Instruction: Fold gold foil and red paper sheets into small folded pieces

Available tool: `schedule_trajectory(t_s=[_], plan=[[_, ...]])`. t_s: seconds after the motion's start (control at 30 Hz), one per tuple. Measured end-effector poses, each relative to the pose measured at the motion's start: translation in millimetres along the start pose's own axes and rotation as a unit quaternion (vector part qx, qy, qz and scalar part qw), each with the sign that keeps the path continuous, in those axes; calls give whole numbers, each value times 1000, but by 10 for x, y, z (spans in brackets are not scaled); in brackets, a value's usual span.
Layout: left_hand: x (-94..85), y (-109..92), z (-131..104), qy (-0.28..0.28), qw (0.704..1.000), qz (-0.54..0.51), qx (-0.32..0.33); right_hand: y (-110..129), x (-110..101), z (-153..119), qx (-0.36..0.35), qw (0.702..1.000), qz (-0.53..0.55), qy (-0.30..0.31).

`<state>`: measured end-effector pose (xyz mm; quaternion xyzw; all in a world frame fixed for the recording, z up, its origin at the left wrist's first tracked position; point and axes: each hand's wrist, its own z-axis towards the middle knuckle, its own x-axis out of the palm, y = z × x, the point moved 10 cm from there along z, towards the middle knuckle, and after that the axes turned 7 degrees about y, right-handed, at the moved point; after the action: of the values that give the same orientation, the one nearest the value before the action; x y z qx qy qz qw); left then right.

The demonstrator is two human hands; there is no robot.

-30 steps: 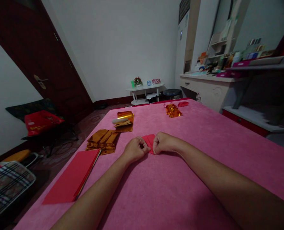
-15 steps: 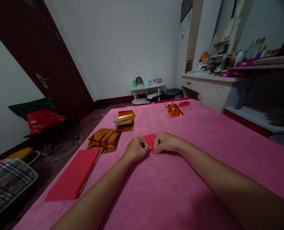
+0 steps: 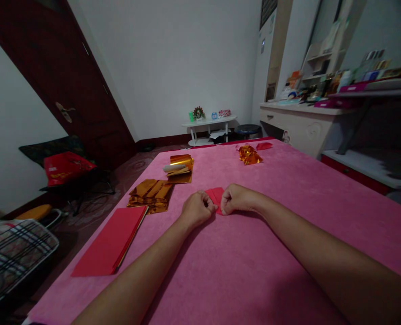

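Note:
Between my two hands, at the middle of the pink-covered surface, is a small piece of red paper. My left hand pinches its left side, fingers closed. On its right side my right hand grips it with curled fingers. Part of the paper is hidden behind both hands, so its exact folded shape cannot be made out. Left of my left hand lies a stack of folded gold foil paper. Nearer to me is a pile of flat red paper sheets.
A gold foil roll rests beyond the folded stack. Crumpled gold foil pieces and a small red folded piece lie toward the far edge. A cluttered white dresser stands right, a chair with a red bag left.
My hands keep their hold on the red paper at nearly the same spot. The whole view has shifted slightly, so everything appears a little farther right.

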<state>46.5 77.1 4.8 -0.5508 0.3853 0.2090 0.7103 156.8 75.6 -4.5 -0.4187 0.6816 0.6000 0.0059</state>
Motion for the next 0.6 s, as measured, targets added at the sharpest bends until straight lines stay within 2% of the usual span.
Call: schedule_trajectory(t_s=[0.17,0.3,0.4,0.5,0.6], plan=[[21,26,22,10,1000,2,-11,-46,22,47,-18,999,33,27],[7,21,21,9,1000,2,-20,-36,-40,77,-30,999,-24,-18],[-18,21,20,6,999,2,-33,-9,-65,62,-14,995,-85,-45],[-15,5,25,16,999,13,-32,2,-73,38,10,991,-121,-56],[-26,-13,23,13,999,25,-21,7,-50,35,3,993,-112,-44]])
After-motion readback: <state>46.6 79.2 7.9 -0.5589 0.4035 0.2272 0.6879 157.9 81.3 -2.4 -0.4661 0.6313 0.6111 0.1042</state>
